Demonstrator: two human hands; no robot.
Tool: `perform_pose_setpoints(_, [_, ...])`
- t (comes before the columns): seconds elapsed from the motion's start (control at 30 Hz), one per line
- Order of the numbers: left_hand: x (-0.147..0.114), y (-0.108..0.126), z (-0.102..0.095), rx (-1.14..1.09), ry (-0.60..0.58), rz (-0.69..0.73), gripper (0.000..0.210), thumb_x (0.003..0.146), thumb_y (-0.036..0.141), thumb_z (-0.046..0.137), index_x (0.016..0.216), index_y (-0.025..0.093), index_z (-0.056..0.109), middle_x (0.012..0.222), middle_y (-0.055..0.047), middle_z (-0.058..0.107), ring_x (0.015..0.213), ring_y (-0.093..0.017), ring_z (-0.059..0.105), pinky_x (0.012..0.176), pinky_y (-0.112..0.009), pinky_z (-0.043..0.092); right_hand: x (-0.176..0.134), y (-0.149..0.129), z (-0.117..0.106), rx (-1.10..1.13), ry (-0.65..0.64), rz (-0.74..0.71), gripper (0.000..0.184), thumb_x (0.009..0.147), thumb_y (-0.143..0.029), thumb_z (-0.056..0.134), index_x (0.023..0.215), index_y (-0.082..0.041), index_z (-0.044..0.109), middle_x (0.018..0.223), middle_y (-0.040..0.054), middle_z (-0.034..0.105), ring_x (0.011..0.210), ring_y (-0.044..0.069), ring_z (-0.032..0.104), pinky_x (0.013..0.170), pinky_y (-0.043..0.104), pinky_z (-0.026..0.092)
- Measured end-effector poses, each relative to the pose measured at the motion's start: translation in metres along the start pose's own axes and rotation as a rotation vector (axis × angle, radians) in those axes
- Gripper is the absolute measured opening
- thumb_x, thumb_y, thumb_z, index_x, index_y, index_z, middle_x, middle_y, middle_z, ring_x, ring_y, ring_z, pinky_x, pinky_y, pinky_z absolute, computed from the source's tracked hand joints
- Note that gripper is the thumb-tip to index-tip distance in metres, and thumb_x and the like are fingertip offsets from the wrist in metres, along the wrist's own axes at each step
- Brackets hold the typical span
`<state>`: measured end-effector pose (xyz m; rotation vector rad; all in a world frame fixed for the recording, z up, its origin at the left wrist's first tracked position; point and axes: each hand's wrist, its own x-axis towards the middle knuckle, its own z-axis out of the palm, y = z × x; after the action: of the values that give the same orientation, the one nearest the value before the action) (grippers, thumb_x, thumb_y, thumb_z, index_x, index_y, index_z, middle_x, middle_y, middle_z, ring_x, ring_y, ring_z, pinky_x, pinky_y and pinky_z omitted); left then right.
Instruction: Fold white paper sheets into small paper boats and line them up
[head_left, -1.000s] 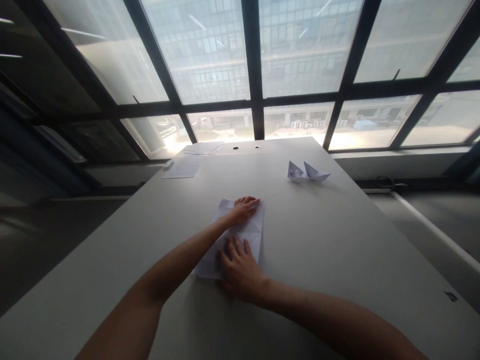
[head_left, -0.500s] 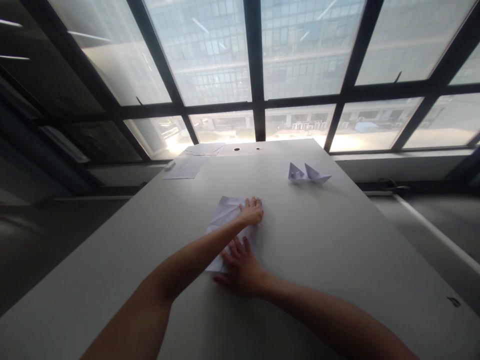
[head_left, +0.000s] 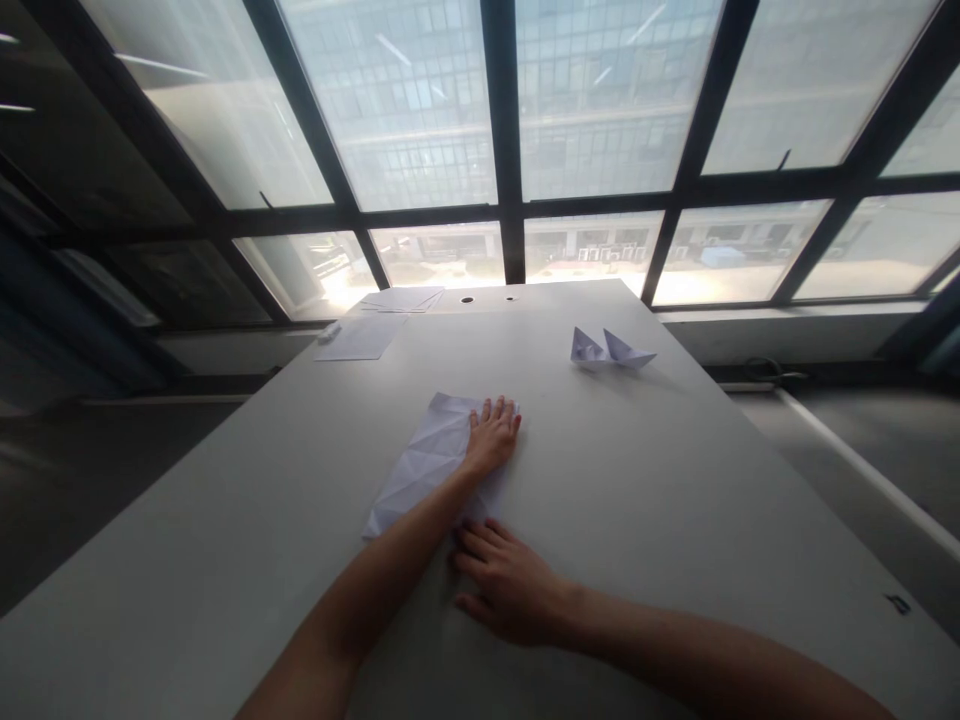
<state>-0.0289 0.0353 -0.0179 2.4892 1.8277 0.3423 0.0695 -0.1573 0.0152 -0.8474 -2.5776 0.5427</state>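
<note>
A creased sheet of white paper (head_left: 427,455) lies on the table in front of me. My left hand (head_left: 493,437) rests flat on its upper right part, fingers extended toward the far edge. Lower down, at the sheet's near right corner, my right hand (head_left: 510,580) is spread with its fingertips at the paper's edge. My left forearm crosses over the near part of the paper and hides some of it.
On the white table (head_left: 637,520), a folded paper boat (head_left: 611,350) with two peaks stands at the back right. Several flat paper sheets (head_left: 364,335) lie at the back left beside a small white object (head_left: 328,333). A small dark item (head_left: 898,604) sits near the right edge.
My right hand has slid down and right toward me, from on the paper to its near edge. More of the paper's left side shows. My left hand has shifted slightly.
</note>
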Motion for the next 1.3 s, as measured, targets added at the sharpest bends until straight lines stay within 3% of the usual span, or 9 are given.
perform_pose_setpoints(0.17, [0.004, -0.007, -0.001, -0.016, -0.018, -0.018, 0.055, 0.101, 0.047, 0.021, 0.15, 0.026, 0.038, 0.159, -0.01, 0.027, 0.146, -0.039, 0.018, 0.112, -0.065, 0.014, -0.006, 0.011, -0.017, 0.036, -0.049, -0.106, 0.035, 0.094, -0.035, 0.056, 0.124, -0.019, 0.058, 0.139, 0.0093, 0.054, 0.133, 0.021, 0.044, 0.114, 0.034, 0.029])
perform_pose_setpoints(0.33, [0.016, -0.004, 0.0, -0.015, -0.03, -0.115, 0.054, 0.099, 0.042, 0.032, 0.148, 0.021, 0.039, 0.159, -0.015, 0.026, 0.146, -0.042, 0.014, 0.11, -0.069, 0.013, 0.005, 0.014, -0.012, -0.034, -0.025, -0.153, 0.038, 0.094, -0.04, 0.056, 0.12, -0.014, 0.06, 0.139, 0.0139, 0.054, 0.133, 0.023, 0.044, 0.114, 0.035, 0.029])
perform_pose_setpoints(0.47, [0.022, 0.005, 0.007, -0.093, 0.072, 0.073, 0.052, 0.1, 0.029, 0.03, 0.15, 0.016, 0.035, 0.159, -0.012, 0.025, 0.149, -0.026, 0.015, 0.118, -0.048, 0.018, 0.006, 0.01, -0.007, -0.067, -0.014, -0.217, 0.038, 0.095, -0.04, 0.054, 0.121, -0.014, 0.059, 0.131, 0.0118, 0.06, 0.131, 0.022, 0.045, 0.114, 0.035, 0.029])
perform_pose_setpoints(0.57, [0.022, 0.003, 0.011, -0.137, 0.057, 0.08, 0.052, 0.1, 0.031, 0.032, 0.148, 0.012, 0.037, 0.157, -0.014, 0.031, 0.147, -0.027, 0.022, 0.118, -0.043, 0.022, 0.002, 0.022, -0.019, -0.038, 0.059, -0.237, 0.028, 0.098, -0.031, 0.045, 0.118, -0.021, 0.062, 0.128, 0.0058, 0.062, 0.126, 0.018, 0.05, 0.113, 0.033, 0.031])
perform_pose_setpoints(0.67, [0.021, -0.003, 0.012, -0.124, 0.058, 0.048, 0.053, 0.101, 0.037, 0.031, 0.147, 0.011, 0.039, 0.155, -0.015, 0.035, 0.146, -0.03, 0.025, 0.118, -0.046, 0.02, 0.005, 0.068, -0.052, -0.01, 0.324, 0.07, 0.029, 0.098, -0.029, 0.04, 0.115, -0.023, 0.064, 0.12, 0.0054, 0.065, 0.109, 0.016, 0.06, 0.098, 0.027, 0.044])
perform_pose_setpoints(0.77, [0.021, -0.006, 0.011, -0.129, 0.049, 0.051, 0.054, 0.102, 0.04, 0.031, 0.148, 0.014, 0.038, 0.155, -0.014, 0.035, 0.146, -0.03, 0.025, 0.118, -0.05, 0.019, 0.011, 0.143, -0.097, -0.088, 0.656, 0.491, 0.029, 0.095, -0.026, 0.044, 0.115, -0.017, 0.062, 0.107, 0.0093, 0.068, 0.087, 0.018, 0.065, 0.084, 0.029, 0.048])
perform_pose_setpoints(0.83, [0.021, -0.007, 0.01, -0.166, 0.058, 0.079, 0.052, 0.102, 0.038, 0.031, 0.149, 0.015, 0.037, 0.156, -0.012, 0.034, 0.146, -0.029, 0.024, 0.118, -0.051, 0.019, 0.014, 0.193, -0.124, -0.174, 0.752, 0.71, 0.03, 0.092, -0.025, 0.049, 0.119, -0.016, 0.061, 0.099, 0.0093, 0.07, 0.084, 0.022, 0.066, 0.082, 0.032, 0.048])
perform_pose_setpoints(1.03, [0.021, -0.006, 0.006, -0.391, 0.012, 0.319, 0.049, 0.1, 0.029, 0.035, 0.148, 0.021, 0.04, 0.148, -0.006, 0.047, 0.138, -0.02, 0.042, 0.116, -0.036, 0.031, 0.02, 0.275, -0.155, -0.321, 0.651, 0.978, 0.045, 0.091, -0.028, 0.058, 0.134, -0.02, 0.051, 0.102, 0.0122, 0.072, 0.096, 0.03, 0.066, 0.082, 0.037, 0.046])
perform_pose_setpoints(1.3, [0.013, 0.004, -0.003, -0.644, 0.171, 0.446, 0.036, 0.099, 0.026, 0.042, 0.13, 0.023, 0.059, 0.124, -0.008, 0.066, 0.114, -0.021, 0.062, 0.102, -0.038, 0.047, 0.027, 0.288, -0.146, -0.312, 0.612, 0.99, 0.023, 0.09, -0.02, 0.053, 0.108, -0.018, 0.066, 0.101, 0.0144, 0.073, 0.095, 0.027, 0.067, 0.081, 0.033, 0.045])
